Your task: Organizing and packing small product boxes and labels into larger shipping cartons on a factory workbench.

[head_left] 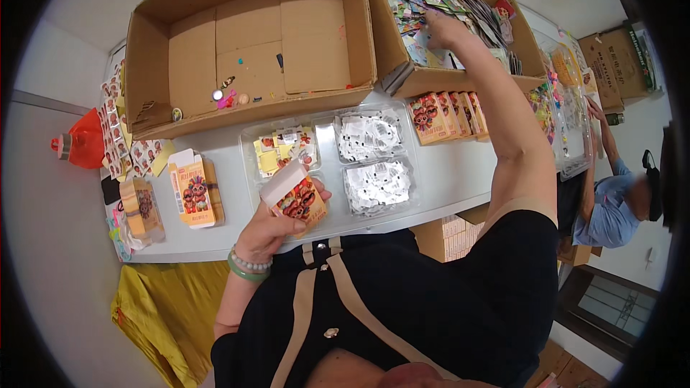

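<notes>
My left hand (277, 228) is closed round a small orange carton (300, 205) with cartoon figures on it, its pale top flap standing up. My right hand (444, 31) reaches forward into a cardboard box (413, 82) full of colourful flat cards or packets (467, 11). Its fingers are down among them, and I cannot see whether they grip one. In front of my left hand lies a clear plastic tray (253, 174) of yellow printed pieces. Beside it, clear trays hold small white packets (375, 185).
A large cardboard box (251, 111) with a few trinkets stands at the back. Upright orange cartons (195, 194) are at the left, and a row of cartons (438, 116) stands before the card box. Sticker sheets (118, 118) lie far left. Another person (611, 205) works at the right.
</notes>
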Demonstrator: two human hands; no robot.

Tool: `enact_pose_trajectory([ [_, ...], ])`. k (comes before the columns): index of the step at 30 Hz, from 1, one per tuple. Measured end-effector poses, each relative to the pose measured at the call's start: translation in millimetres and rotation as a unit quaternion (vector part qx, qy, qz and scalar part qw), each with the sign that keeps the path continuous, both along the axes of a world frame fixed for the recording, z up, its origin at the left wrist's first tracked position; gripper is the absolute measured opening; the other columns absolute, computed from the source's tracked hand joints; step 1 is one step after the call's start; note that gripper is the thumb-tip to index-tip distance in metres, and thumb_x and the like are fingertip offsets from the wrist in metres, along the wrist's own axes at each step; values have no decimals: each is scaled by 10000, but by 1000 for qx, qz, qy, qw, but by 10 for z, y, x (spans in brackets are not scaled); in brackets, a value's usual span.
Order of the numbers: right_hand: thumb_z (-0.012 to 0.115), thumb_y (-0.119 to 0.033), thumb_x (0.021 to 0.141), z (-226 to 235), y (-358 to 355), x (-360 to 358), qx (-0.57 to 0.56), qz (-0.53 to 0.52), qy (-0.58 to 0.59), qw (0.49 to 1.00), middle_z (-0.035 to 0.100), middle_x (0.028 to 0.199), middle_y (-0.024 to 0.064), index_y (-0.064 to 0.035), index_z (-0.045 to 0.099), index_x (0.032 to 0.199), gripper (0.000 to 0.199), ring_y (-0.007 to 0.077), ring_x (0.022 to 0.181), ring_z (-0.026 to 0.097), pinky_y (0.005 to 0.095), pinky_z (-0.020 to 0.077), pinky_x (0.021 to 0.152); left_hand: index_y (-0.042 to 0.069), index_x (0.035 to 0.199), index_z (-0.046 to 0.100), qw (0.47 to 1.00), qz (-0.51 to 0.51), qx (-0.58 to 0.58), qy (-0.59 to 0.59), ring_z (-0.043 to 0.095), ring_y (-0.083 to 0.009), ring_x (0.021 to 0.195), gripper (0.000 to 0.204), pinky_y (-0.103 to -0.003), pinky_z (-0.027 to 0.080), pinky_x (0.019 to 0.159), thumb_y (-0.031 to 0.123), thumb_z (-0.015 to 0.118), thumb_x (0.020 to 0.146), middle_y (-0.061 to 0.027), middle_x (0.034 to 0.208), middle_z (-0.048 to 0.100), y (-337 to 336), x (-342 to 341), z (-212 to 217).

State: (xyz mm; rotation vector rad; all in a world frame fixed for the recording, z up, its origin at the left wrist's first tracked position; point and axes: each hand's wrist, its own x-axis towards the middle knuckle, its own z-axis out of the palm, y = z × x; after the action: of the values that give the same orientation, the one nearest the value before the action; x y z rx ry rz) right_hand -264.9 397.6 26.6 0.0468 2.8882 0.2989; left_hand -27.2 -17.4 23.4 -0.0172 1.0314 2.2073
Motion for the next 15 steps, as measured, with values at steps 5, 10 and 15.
enact_pose_trajectory([
  [5,607,-147,705,-11,15,-79,-65,-42,59,995,626,1059,141,-98,552,1096,398,325,1017,589,412,479,827,9,1233,449,1000,-2,-18,-20,569,-329,1077,714,-452,416,986,41,736,580,-161,1108,567,-28,0,41],
  [10,597,-61,727,186,199,71,-351,-144,81,922,624,742,60,-43,584,811,87,164,698,638,284,488,621,-2,1215,470,999,52,5,13,578,-322,1072,659,-442,456,945,131,770,644,-159,1123,567,-40,-31,-60],
  [15,594,-11,780,223,377,310,-612,-209,101,756,592,781,-9,-98,557,837,111,96,669,601,227,500,617,-15,1234,447,990,139,28,16,576,-327,1076,638,-485,493,904,217,760,729,-164,1132,562,-79,-11,-100],
])
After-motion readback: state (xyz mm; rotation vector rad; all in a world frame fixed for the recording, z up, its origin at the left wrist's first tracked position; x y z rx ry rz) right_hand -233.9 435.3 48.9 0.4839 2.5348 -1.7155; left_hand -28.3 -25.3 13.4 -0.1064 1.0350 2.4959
